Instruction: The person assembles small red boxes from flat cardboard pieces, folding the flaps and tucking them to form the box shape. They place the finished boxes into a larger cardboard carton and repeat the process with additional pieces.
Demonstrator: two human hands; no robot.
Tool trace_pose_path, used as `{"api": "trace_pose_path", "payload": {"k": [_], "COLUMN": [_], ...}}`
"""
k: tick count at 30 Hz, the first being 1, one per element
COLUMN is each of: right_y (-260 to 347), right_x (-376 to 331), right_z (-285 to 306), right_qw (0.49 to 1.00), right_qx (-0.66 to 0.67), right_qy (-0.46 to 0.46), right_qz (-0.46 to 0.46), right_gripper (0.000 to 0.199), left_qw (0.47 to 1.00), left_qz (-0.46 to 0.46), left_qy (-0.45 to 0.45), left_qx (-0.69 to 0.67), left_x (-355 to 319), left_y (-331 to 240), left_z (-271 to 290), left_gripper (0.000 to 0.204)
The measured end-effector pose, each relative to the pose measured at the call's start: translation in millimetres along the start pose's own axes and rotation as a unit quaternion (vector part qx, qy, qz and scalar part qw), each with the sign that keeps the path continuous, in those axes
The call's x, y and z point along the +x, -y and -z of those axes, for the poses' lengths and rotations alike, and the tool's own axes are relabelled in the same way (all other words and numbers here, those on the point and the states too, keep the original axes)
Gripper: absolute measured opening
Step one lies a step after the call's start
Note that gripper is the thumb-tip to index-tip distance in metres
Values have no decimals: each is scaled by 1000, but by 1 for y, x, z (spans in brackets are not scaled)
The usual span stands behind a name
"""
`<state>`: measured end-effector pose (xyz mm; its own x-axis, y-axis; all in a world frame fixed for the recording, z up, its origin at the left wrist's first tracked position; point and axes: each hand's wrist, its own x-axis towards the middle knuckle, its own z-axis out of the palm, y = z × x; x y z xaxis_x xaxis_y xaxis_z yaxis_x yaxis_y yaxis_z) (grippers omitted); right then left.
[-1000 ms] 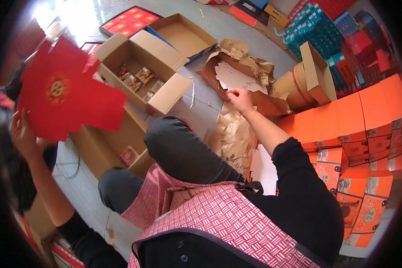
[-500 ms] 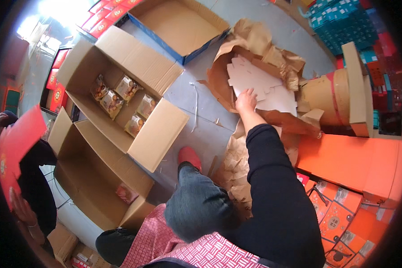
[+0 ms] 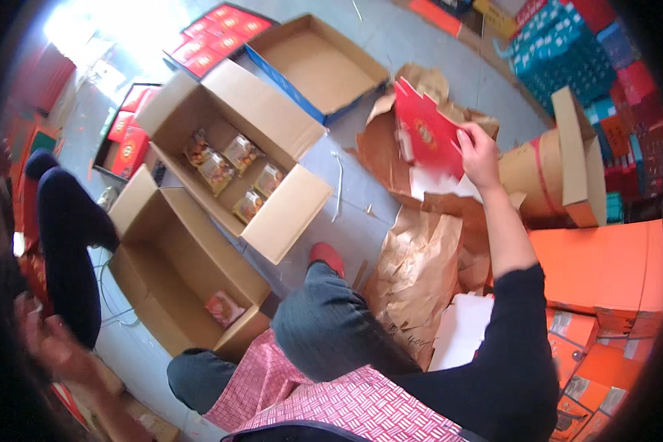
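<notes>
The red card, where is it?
Right of centre in the head view: the right hand holds the red card over opened brown paper, left of the brown cylinder.

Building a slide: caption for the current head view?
Right hand holds a red card over brown paper, open boxes nearby.

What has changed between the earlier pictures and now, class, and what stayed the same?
The right hand, which was reaching to the white sheets, now holds a red card raised above them. The card the left hand held earlier no longer shows there. The packets remain in their carton.
</notes>
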<state>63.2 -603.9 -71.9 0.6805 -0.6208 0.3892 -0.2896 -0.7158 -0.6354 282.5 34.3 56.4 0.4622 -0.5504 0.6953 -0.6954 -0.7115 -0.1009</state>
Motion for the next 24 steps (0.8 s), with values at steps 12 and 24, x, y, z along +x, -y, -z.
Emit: {"api": "trace_pose_path", "payload": {"k": [12, 24], "right_y": [309, 289], "right_x": [-156, -183], "right_z": [32, -99], "right_qw": [777, 832], "right_qx": [272, 90], "right_qy": [451, 448], "right_qz": [345, 316], "right_gripper": [14, 26], "left_qw": [293, 536], "left_qz": [600, 600], "left_qy": [-45, -129], "left_qx": [-744, -580], "left_x": [-159, -248], "left_y": [-110, -198], "left_z": [52, 98], "left_gripper": [65, 44]}}
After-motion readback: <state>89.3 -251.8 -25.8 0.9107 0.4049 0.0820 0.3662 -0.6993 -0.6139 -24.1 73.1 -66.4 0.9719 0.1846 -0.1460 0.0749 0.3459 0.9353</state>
